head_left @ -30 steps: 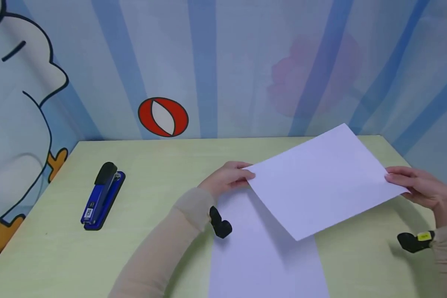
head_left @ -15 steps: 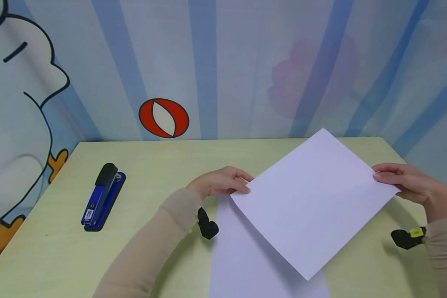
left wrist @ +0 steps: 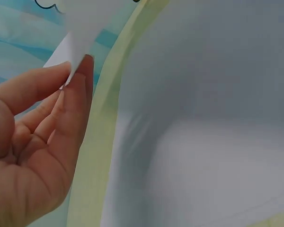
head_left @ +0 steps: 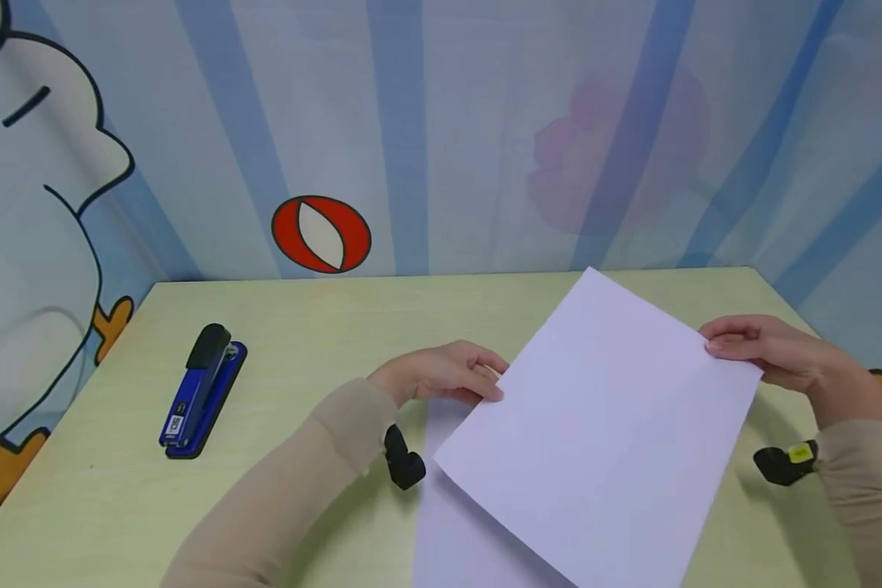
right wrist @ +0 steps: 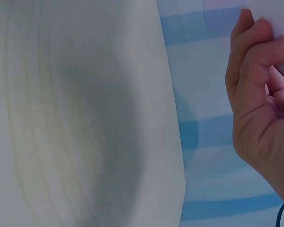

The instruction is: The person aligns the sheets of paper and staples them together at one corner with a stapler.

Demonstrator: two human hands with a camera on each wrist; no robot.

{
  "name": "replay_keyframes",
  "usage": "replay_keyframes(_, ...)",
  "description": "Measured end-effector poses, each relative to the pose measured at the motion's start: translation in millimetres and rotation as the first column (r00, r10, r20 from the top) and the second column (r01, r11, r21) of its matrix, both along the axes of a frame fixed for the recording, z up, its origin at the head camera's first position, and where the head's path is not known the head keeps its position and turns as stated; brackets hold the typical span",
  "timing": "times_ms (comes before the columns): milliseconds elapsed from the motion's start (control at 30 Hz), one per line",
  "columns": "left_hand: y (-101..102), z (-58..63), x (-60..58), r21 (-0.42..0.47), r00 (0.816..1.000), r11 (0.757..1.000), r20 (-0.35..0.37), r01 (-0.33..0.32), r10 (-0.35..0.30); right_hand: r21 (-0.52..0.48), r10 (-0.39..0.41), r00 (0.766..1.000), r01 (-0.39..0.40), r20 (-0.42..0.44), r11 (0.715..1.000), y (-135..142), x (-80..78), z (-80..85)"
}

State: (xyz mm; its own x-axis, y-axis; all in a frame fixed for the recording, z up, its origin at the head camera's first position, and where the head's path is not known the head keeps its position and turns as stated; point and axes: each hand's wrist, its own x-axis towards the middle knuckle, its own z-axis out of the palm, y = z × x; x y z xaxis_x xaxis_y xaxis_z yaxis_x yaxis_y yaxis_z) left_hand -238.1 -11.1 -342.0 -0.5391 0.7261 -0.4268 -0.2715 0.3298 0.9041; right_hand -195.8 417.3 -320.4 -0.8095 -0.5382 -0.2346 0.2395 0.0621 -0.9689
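Observation:
A white sheet of paper is held up at a slant between both hands. My left hand pinches its left edge between thumb and fingers, which the left wrist view shows close up on the paper edge. Near the upper right corner, my right hand pinches the same sheet; in the right wrist view the right hand has its fingers bent at the paper. Under the raised sheet a second white sheet lies on the table, largely covered from the head view.
A blue stapler with a black top lies at the left of the pale yellow-green table. A printed backdrop with blue stripes stands behind the table. Small black wrist cameras are strapped at both sleeves.
The held sheet has turned counter-clockwise and come nearer, covering more of the lower sheet. My right hand has moved left; my left hand now holds farther along the left edge.

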Motion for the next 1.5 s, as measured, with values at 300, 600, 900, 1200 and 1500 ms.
replay_keyframes(300, 2, 2.8, 8.2, 0.030, 0.999, 0.998, 0.011, 0.049, -0.049, -0.008, 0.177, 0.984, -0.178, -0.028, 0.984, -33, -9.5, 2.6)
replay_keyframes(600, 1, 0.3, 9.9, 0.062, 0.999, 0.998, 0.049, 0.007, -0.010, 0.006, 0.166, 0.986, -0.166, -0.013, 0.986, -49, -12.8, 1.7)
replay_keyframes(900, -9, 1.2, 9.8, 0.079, 0.998, 0.995, 0.034, -0.063, 0.061, 0.001, 0.006, 0.998, -0.006, 0.057, 1.000, -58, -7.7, 0.0)
replay_keyframes(1200, -17, -5.1, 7.8, 0.087, 0.987, 0.984, 0.060, -0.156, 0.151, -0.028, -0.298, 0.928, 0.312, 0.222, 0.950, -81, 6.0, 0.8)
replay_keyframes(1500, -28, -5.5, 11.4, 0.075, 0.981, 0.978, 0.036, -0.193, 0.191, -0.116, -0.304, 0.907, 0.349, 0.293, 0.930, -94, 17.6, -1.5)
